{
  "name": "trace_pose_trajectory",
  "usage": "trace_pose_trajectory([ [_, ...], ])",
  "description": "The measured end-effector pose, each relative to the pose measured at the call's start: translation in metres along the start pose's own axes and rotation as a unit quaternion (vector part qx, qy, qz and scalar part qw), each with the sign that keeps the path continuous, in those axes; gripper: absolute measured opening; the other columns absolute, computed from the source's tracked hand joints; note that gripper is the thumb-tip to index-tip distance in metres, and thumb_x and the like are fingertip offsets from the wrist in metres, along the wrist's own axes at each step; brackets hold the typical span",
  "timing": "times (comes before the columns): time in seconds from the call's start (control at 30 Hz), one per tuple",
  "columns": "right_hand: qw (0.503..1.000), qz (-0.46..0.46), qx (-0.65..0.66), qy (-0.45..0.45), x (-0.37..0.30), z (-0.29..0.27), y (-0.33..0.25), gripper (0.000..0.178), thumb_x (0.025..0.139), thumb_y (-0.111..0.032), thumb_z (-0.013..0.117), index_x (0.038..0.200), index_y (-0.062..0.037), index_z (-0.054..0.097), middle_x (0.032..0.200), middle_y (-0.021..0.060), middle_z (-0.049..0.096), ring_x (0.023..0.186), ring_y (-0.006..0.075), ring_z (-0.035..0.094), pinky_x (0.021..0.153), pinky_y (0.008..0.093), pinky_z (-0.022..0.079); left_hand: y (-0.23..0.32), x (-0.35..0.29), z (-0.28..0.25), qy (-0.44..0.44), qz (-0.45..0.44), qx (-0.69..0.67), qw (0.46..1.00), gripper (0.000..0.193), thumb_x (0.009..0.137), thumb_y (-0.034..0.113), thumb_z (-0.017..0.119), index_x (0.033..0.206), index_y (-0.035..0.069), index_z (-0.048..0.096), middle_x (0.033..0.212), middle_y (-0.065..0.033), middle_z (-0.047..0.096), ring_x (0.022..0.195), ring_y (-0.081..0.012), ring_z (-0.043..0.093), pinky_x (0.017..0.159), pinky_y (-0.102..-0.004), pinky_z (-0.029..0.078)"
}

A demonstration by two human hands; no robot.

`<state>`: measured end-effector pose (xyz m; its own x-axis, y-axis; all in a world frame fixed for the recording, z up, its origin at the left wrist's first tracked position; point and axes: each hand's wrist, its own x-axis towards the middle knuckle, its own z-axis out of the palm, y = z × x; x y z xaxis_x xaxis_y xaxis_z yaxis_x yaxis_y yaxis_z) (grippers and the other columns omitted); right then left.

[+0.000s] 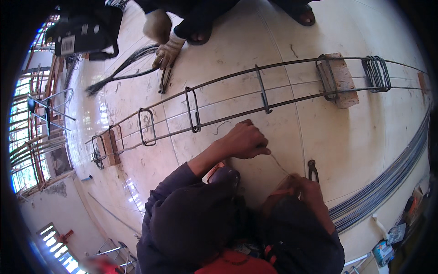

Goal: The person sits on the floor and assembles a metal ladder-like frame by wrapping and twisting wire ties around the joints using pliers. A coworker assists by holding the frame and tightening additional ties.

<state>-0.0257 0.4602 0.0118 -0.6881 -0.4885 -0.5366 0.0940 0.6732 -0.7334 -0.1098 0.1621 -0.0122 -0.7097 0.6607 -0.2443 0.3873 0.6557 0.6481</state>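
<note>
A thin strand of tie wire (280,164) runs between my two hands above the tiled floor. My left hand (246,139) is closed with its fingertips pinching the upper end. Lower and to the right, by my knee, my right hand (308,191) closes around the other end; its fingers are partly hidden. Just beyond my left hand lies a frame of long steel bars (228,117) with rectangular stirrups, among them one stirrup (263,89) standing across the bars. A pair of pincers (312,170) rests on the floor near my right hand.
Wooden blocks (340,84) prop the frame; bunched stirrups (377,74) hang at its right end. Across it, a co-worker's gloved hand (169,52) holds pincers (165,81) beside a tie-wire bundle (119,73). Long steel bars (383,185) lie at right.
</note>
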Motion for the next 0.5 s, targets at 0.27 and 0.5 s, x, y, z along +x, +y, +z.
trace_pose_trajectory([
  [0.27,0.978,0.107,0.181,0.017,-0.007,-0.021,0.014,0.026,0.094,-0.008,0.050,0.114,0.0033,0.061,0.078,0.0128,0.066,0.068,0.0178,0.065,0.064,0.0295,0.052,0.003,0.031,0.008,0.159,0.062,-0.011,0.985,0.028,0.079,0.036,0.072,0.071,0.010,0.065,0.090,-0.0023,0.063,0.092,-0.0257,0.059,0.080,-0.0377,0.047],
  [0.5,0.963,0.123,0.241,-0.007,-0.003,-0.008,0.021,0.026,0.092,-0.009,0.052,0.113,0.0039,0.062,0.075,0.0118,0.065,0.068,0.0156,0.064,0.062,0.0294,0.050,0.006,0.027,0.010,0.163,0.094,0.043,0.981,0.023,0.074,0.034,0.075,0.072,0.013,0.068,0.098,0.0032,0.063,0.105,-0.0232,0.056,0.086,-0.0385,0.046],
])
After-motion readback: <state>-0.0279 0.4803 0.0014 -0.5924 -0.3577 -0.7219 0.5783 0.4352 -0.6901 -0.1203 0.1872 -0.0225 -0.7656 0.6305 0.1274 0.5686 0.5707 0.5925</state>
